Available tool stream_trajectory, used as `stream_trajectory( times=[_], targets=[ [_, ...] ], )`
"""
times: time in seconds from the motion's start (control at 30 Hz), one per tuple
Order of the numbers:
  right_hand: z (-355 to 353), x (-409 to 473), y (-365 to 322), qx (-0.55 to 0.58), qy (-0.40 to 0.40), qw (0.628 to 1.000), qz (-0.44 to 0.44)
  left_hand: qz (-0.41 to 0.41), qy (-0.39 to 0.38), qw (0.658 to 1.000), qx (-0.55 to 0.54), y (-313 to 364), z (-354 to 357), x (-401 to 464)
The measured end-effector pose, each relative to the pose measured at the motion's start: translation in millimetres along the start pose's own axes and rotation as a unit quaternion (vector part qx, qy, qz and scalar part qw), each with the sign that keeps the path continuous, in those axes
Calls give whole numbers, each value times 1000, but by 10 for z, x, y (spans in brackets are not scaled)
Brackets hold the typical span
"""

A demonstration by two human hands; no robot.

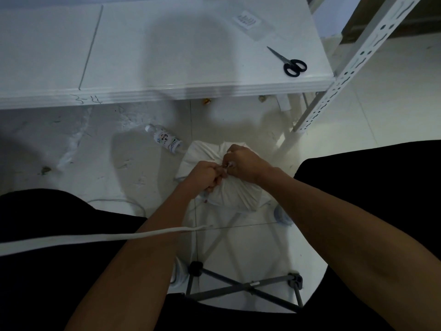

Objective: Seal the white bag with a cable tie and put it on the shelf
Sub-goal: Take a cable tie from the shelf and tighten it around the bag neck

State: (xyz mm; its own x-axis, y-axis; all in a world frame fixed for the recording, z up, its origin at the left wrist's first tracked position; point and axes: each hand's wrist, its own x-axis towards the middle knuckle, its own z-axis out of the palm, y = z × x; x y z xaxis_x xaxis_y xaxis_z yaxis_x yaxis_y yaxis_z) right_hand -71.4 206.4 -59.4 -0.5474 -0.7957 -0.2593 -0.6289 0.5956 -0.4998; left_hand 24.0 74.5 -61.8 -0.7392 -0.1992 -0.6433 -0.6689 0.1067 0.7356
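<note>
The white bag (235, 194) sits on the floor between my knees, its top gathered into a neck. My left hand (205, 175) is closed around that gathered neck. My right hand (243, 163) pinches a small white cable tie (226, 165) at the neck, right beside the left fingers. Most of the tie is hidden by my fingers. The shelf upright (353, 63), white and perforated, rises at the right.
A white table (167, 56) spans the top, with black scissors (290, 63) and a clear packet (253, 23) near its right end. A plastic bottle (165, 142) lies on the floor left of the bag. A folding stool frame (248, 285) stands below my arms.
</note>
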Motion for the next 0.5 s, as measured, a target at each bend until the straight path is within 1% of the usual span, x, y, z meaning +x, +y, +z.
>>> stream_trajectory(
  times=[0.1, 0.17, 0.23, 0.33, 0.4, 0.5],
  targets=[
    [11, 4, -10, 5, 0, 1000, 2, 52, 30, 995, 79, -42, 8, 38],
    [21, -1, -21, 3, 2, 1000, 2, 97, 41, 982, 157, -81, 5, 61],
    [28, -8, -32, 0, 0, 1000, -5, 122, 47, 967, 220, -109, -4, 76],
    [32, -17, -21, -2, -3, 1000, -12, 141, 60, 952, 266, -119, -6, 54],
    [34, -26, -10, -4, 0, 1000, -14, 153, 76, 945, 279, -116, 7, 14],
    [54, -30, -21, -3, 0, 1000, -15, 167, 76, 935, 303, -125, 0, -51]
  ],
)
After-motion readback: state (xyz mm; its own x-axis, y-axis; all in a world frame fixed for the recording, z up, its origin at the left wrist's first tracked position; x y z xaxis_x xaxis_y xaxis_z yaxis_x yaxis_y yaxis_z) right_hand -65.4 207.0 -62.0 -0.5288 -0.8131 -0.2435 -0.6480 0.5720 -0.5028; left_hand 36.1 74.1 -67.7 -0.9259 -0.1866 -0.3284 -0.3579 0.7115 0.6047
